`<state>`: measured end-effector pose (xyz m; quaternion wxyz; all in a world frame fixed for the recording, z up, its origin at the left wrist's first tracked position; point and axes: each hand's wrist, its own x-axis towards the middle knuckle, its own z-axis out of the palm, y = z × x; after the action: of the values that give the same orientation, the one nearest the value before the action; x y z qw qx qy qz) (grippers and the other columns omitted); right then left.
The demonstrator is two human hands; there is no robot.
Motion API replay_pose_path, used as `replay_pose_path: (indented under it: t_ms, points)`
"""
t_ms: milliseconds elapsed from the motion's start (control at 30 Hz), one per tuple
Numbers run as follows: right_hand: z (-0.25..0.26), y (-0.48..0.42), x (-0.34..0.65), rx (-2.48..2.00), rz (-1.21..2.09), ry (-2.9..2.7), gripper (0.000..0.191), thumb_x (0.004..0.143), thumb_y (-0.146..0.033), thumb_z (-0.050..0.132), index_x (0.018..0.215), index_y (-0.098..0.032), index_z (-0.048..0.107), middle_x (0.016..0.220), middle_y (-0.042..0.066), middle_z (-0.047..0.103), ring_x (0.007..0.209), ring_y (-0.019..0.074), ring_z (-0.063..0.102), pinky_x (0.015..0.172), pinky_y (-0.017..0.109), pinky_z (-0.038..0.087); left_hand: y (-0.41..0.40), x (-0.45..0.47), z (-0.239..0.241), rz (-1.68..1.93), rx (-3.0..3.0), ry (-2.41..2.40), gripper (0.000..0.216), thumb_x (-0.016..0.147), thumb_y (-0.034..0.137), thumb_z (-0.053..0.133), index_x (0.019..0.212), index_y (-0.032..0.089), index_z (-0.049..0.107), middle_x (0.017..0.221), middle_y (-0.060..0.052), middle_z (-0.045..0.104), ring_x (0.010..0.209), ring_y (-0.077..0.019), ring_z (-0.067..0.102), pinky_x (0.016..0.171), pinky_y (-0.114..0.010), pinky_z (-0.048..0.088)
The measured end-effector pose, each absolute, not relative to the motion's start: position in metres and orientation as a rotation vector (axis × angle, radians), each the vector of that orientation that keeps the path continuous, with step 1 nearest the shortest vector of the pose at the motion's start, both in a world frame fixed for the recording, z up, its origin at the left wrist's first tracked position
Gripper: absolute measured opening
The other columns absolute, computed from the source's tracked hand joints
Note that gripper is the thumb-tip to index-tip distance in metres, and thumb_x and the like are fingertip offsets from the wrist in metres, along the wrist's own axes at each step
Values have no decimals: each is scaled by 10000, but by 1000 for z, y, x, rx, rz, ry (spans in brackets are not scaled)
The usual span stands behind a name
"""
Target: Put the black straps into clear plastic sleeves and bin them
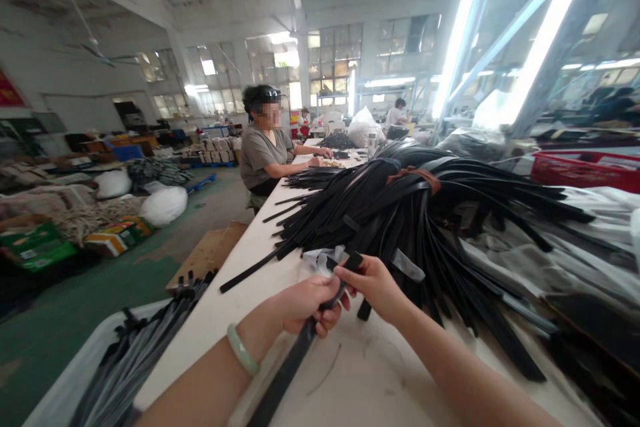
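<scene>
My left hand (313, 300), with a pale green bangle on its wrist, is closed around a black strap (287, 373). The strap's long part runs down toward the bottom edge of the view. Close beside it, my right hand (370, 280) pinches the strap near its upper end. A piece of clear plastic film (320, 257) shows at the fingers of my left hand. Just beyond both hands lies a large heap of black straps (400, 207), bound with a brown tie (417, 179). Another bit of clear plastic (409, 265) rests against the heap.
A white table (210, 327) runs away from me, and a person (267, 147) sits at its left side. Below its left edge, a white bin (60, 373) holds more straps. A cardboard sheet (213, 250) lies on the floor. A red crate (585, 170) stands at right.
</scene>
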<state>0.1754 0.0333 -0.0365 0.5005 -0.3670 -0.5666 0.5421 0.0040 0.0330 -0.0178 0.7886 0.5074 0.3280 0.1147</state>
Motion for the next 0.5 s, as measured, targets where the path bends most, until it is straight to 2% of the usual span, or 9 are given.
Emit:
replay_pose_path:
  t_ms: [100,167,267,400,500]
  points:
    - [-36,42,186,-936,1162,-1173,352,690,-458,783,735,-130,664,509,-33,523,432,76,415,419,214,316,18,-7,-7,241,1252,784,586,707,672,655,947,159,502,596,13,566,471,-103,506,486,-267,495]
    - [-33,47,194,-917,1117,-1007,364,631,-439,828,757,-131,680,550,-24,538,443,69,394,403,208,303,-4,-22,3,244,1320,833,544,722,620,670,968,168,492,625,13,582,495,-122,551,501,-287,519]
    - [-27,42,195,-841,1267,-945,376,550,-403,880,731,-135,687,600,-4,564,465,65,404,398,200,322,-53,-62,17,376,1349,1015,397,827,546,586,944,176,504,592,49,523,416,-57,431,408,-174,417]
    - [-26,19,182,-822,1564,-1246,440,655,-474,813,923,-134,732,758,64,643,531,88,492,450,216,418,-128,-145,38,675,1192,1294,363,866,530,552,964,181,526,543,84,421,368,-22,231,322,-125,222]
    - [-30,11,179,-957,1534,-1326,450,683,-502,784,961,-152,736,730,49,620,521,87,475,422,202,406,-172,-213,56,941,1041,1532,358,837,510,612,971,186,540,553,84,407,392,-15,168,331,-119,140]
